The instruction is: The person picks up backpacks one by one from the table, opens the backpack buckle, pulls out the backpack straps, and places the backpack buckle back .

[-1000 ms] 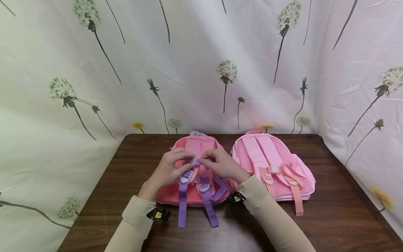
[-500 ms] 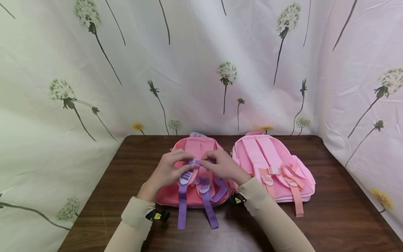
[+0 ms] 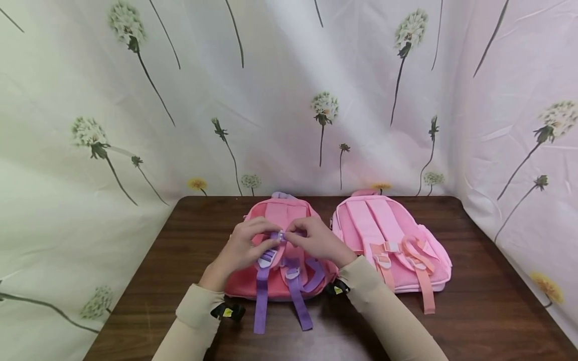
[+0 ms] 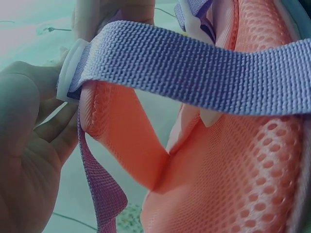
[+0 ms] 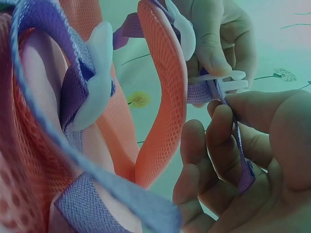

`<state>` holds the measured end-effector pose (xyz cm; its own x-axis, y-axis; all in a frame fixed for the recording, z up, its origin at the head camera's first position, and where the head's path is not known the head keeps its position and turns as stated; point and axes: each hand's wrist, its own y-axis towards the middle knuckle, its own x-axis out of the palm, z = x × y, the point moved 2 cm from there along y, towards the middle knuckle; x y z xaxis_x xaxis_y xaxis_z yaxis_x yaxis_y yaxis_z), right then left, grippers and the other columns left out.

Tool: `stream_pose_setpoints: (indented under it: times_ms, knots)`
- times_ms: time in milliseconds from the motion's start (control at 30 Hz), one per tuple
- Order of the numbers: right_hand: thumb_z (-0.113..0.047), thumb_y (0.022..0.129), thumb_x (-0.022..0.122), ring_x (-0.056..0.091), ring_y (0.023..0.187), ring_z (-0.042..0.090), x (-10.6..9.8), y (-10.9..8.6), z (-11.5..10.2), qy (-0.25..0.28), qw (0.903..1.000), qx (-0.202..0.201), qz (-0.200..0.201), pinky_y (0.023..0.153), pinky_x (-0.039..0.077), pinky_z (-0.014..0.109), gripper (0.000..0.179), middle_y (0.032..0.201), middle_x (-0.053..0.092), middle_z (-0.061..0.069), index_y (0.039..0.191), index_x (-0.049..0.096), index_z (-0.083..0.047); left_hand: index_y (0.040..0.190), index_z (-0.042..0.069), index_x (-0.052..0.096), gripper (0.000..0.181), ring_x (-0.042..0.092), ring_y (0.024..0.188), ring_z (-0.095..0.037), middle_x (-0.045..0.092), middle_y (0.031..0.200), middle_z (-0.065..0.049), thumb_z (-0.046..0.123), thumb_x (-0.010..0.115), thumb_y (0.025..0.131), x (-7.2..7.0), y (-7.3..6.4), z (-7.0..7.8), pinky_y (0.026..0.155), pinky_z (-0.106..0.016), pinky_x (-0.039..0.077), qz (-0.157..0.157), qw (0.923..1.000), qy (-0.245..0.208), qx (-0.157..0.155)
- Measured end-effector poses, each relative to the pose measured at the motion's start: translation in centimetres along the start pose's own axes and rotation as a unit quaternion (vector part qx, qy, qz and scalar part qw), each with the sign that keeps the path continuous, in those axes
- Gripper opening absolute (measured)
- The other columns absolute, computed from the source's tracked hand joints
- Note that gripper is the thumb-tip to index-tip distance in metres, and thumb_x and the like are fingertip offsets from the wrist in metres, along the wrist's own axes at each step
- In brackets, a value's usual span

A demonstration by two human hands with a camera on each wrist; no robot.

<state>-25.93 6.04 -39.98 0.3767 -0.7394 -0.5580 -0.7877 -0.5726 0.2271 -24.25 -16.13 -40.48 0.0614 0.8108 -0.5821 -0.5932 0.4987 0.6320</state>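
Observation:
A coral-pink backpack [image 3: 239,287] lies back side up on the table, purple webbing straps [image 3: 261,308] hanging from white adjusters. Over it, my left hand [image 3: 241,246] pinches a small white pronged buckle [image 5: 235,85] between thumb and fingers. From the right, my right hand [image 3: 319,240] pinches a thin purple strap end [image 5: 239,145] at this buckle, its other fingers curled. In the left wrist view, a broad purple strap [image 4: 194,68] crosses in front of the padded shoulder strap [image 4: 124,126], partly covering the left fingers' work.
To the right lies a lighter pink backpack [image 3: 384,215] with orange straps and white buckles, close beside the coral one. The dark wooden table [image 3: 478,281] ends at a flower-printed cloth backdrop [image 3: 275,115].
The head view has tilted up slightly, so everything sits a little lower. Both hands keep their pinch at the buckle, and small finger shifts are visible there.

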Motion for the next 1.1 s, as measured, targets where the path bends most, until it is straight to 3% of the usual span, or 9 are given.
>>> stream_pose_setpoints:
  times_ms: [300, 467, 767, 1100]
  knots:
    - [-0.032, 0.103, 0.068, 0.057, 0.072, 0.012, -0.7, -0.5, 0.4, -0.016, 0.9992, 0.038, 0.000, 0.064, 0.049, 0.029, 0.022, 0.081, 0.064, -0.005, 0.098, 0.075, -0.013, 0.113, 0.006, 0.077, 0.029, 0.065, 0.089, -0.014, 0.074, 0.102, 0.001, -0.001, 0.084, 0.086, -0.2, 0.0, -0.3, 0.080, -0.035, 0.059, -0.001, 1.0000, 0.007, -0.003]
    - [-0.030, 0.103, 0.069, 0.055, 0.071, 0.012, -0.9, -0.5, 0.5, -0.018, 0.9992, 0.035, 0.000, 0.063, 0.046, 0.027, 0.018, 0.079, 0.062, -0.005, 0.096, 0.075, -0.015, 0.113, 0.009, 0.078, 0.030, 0.066, 0.091, -0.013, 0.074, 0.103, 0.003, 0.000, 0.085, 0.086, -0.1, 0.1, -0.5, 0.081, -0.035, 0.059, -0.001, 0.9999, 0.004, -0.012]
    - [-0.027, 0.104, 0.067, 0.051, 0.064, 0.008, -1.2, -0.5, 0.6, -0.030, 0.9989, 0.036, -0.002, 0.058, 0.042, 0.026, 0.020, 0.077, 0.062, -0.005, 0.098, 0.074, -0.009, 0.112, 0.007, 0.078, 0.030, 0.066, 0.089, -0.013, 0.074, 0.101, 0.003, -0.002, 0.086, 0.084, -0.2, 0.3, -0.5, 0.080, -0.036, 0.059, 0.011, 0.9999, 0.003, -0.003]
    - [-0.028, 0.104, 0.065, 0.055, 0.068, 0.010, -1.0, -0.7, 0.4, -0.020, 0.9994, 0.029, -0.005, 0.058, 0.045, 0.027, 0.017, 0.082, 0.065, -0.005, 0.099, 0.074, -0.014, 0.112, 0.010, 0.077, 0.029, 0.066, 0.087, -0.015, 0.072, 0.101, 0.001, -0.002, 0.083, 0.087, 0.2, 0.5, -0.4, 0.076, -0.040, 0.060, 0.006, 1.0000, -0.005, -0.002]
